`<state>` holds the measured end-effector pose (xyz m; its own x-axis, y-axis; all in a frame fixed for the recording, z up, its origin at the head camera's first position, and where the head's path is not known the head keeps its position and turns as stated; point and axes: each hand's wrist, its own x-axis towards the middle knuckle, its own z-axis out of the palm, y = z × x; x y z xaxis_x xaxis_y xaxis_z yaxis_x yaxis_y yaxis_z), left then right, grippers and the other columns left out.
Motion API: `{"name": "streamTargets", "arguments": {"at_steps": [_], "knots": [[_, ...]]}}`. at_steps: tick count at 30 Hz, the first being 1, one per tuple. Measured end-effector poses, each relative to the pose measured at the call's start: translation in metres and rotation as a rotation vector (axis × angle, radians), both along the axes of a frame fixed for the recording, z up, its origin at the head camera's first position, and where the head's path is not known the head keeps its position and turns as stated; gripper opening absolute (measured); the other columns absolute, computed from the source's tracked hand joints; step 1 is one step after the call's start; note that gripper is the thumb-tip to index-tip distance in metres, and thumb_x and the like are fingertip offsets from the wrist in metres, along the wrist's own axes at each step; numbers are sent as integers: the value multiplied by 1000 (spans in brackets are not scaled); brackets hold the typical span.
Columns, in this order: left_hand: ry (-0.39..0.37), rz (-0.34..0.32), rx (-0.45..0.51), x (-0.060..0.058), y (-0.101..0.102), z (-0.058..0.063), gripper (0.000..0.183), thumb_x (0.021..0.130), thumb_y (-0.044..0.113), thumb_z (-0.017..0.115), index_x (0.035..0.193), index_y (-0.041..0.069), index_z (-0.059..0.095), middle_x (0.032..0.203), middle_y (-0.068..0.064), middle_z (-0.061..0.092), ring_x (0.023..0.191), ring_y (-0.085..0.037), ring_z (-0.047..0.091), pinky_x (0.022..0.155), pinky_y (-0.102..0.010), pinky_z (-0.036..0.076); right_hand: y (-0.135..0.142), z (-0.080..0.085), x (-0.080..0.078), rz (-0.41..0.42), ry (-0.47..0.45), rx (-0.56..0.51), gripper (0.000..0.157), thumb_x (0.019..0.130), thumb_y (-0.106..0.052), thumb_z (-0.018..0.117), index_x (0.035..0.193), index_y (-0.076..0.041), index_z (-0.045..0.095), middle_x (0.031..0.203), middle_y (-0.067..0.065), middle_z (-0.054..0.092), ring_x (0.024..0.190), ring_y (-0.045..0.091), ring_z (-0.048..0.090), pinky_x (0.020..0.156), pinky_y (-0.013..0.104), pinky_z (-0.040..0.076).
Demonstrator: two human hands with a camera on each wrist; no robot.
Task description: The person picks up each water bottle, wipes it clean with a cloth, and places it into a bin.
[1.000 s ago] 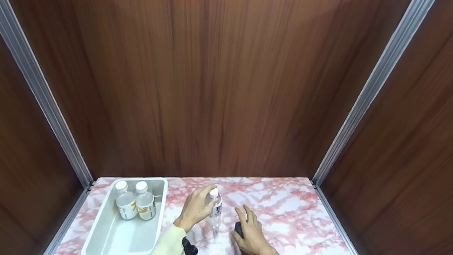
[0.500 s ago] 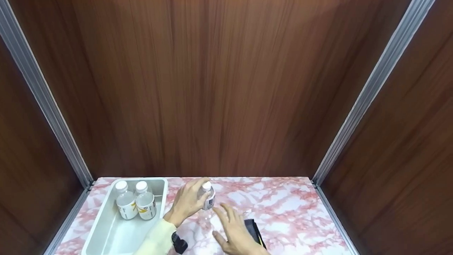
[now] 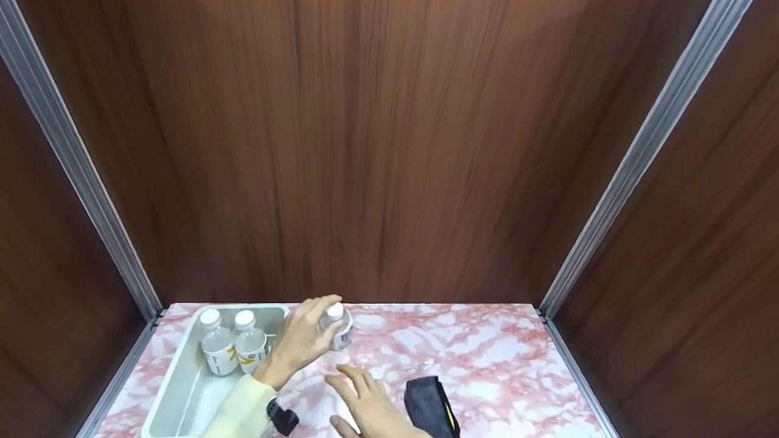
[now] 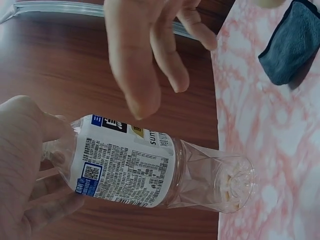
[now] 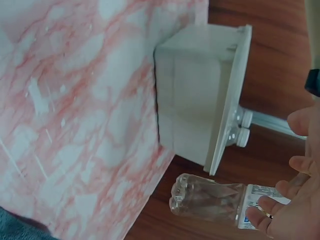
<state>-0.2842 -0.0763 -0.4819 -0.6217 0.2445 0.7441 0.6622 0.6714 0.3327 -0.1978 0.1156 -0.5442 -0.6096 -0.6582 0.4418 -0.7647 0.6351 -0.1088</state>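
My left hand [image 3: 298, 340] grips a clear plastic bottle [image 3: 342, 334] around its upper part, below the white cap. The bottle is held off the tabletop; its white printed label [image 4: 130, 170] faces the left wrist camera, and its clear base [image 5: 182, 192] shows in the right wrist view. Right of it and nearer the body, my right hand [image 3: 371, 401] has its fingers spread, holding nothing. Behind that hand, part of the bottle is hidden in the right wrist view. A folded dark grey cloth [image 3: 429, 404] with a yellow edge lies on the table, right of my right hand.
A pale grey tray [image 3: 161, 398] stands on the left of the pink-and-white marbled table [image 3: 487, 365]. Inside, two white-capped bottles [image 3: 220, 351] stand side by side at the back. Brown wood-grain panels [image 3: 365, 152] with metal posts [image 3: 645, 140] enclose the table.
My left hand has carried the bottle left and away from the body. My right hand has left the cloth and moved left, with its fingers spread. The cloth lies uncovered.
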Motion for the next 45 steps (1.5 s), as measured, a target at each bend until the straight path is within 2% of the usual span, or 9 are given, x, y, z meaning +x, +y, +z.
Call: {"name": "streamTargets", "arguments": {"at_steps": [9,15,18,23,31,32,36,39,45], "knots": [[5,22,51,13,-26,12,46,78,14,85,122,10,70,109,-5,76,92,-17,70,73,-35,58,-18,-9,2,40,23,117,54,104,-51,44,150,-22,39,147,7,47,128,24,52,90,40,52],[-19,17,73,19,-37,19,47,79,12,85,124,10,70,117,-6,75,105,-21,71,82,-40,60,-31,-16,3,61,-16,119,61,102,-61,38,151,-25,37,149,4,46,131,23,52,90,40,56],[-16,38,71,21,-43,21,46,80,12,84,124,11,69,116,-6,75,103,-21,72,82,-40,60,-38,-18,2,69,-21,134,63,101,-63,39,151,-25,36,151,3,45,135,22,50,92,39,55],[-33,66,91,25,-52,24,47,80,10,84,124,14,69,112,-6,75,92,-16,71,72,-33,60,-48,-21,-1,73,-34,184,62,101,-63,38,151,-25,37,155,2,42,139,21,46,97,37,53],[-18,73,120,29,-64,28,49,77,4,85,123,9,69,108,-9,75,88,-15,70,69,-32,61,-56,-28,-9,114,-170,188,66,102,-66,32,156,-28,31,162,0,34,148,18,39,100,38,50],[-15,73,123,29,-66,28,49,77,4,85,122,9,70,108,-9,75,89,-16,70,69,-31,61,-58,-31,-10,118,-163,183,66,102,-66,33,156,-28,31,162,1,34,148,18,39,100,38,50],[-3,82,126,32,-72,31,48,76,5,85,122,9,70,109,-10,75,91,-17,70,73,-15,54,-65,-41,-10,109,-109,182,62,102,-63,35,154,-29,35,160,0,38,146,17,42,99,35,50],[3,104,123,34,-77,32,48,75,6,86,121,11,71,109,-11,75,92,-18,71,75,-11,50,-70,-48,-8,100,-99,194,58,104,-60,34,153,-29,37,159,-1,39,144,16,44,98,33,51],[17,152,113,37,-85,32,48,74,9,87,120,13,72,105,-9,76,90,-20,71,76,-15,48,-75,-54,-9,96,-123,229,56,104,-58,33,153,-32,38,160,-2,37,145,15,44,97,31,50]]}}
